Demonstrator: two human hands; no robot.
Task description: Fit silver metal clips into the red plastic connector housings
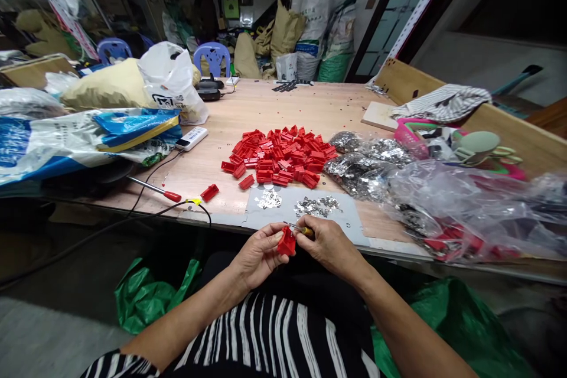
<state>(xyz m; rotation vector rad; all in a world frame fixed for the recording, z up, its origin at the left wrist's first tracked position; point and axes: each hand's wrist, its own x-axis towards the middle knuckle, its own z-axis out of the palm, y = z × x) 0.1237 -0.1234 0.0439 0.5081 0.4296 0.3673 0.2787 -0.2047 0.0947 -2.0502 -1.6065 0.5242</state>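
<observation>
— What's in those bags?
— The clear bags (372, 168) on the right are full of shiny metal parts. I can't tell what the pink basket (410, 133) behind them holds.
— And mid-table?
— A heap of red pieces (281, 156), with loose metal bits (316, 207) lying between it and the hands.
— The hands?
— Over the lap, just below the table edge (390, 243). The left hand (259, 257) has its fingers closed round a red plastic piece (286, 243), which stands roughly on end. The right hand (328, 245) pinches a small tool (305, 230), its tip pointing left at the piece's top
</observation>
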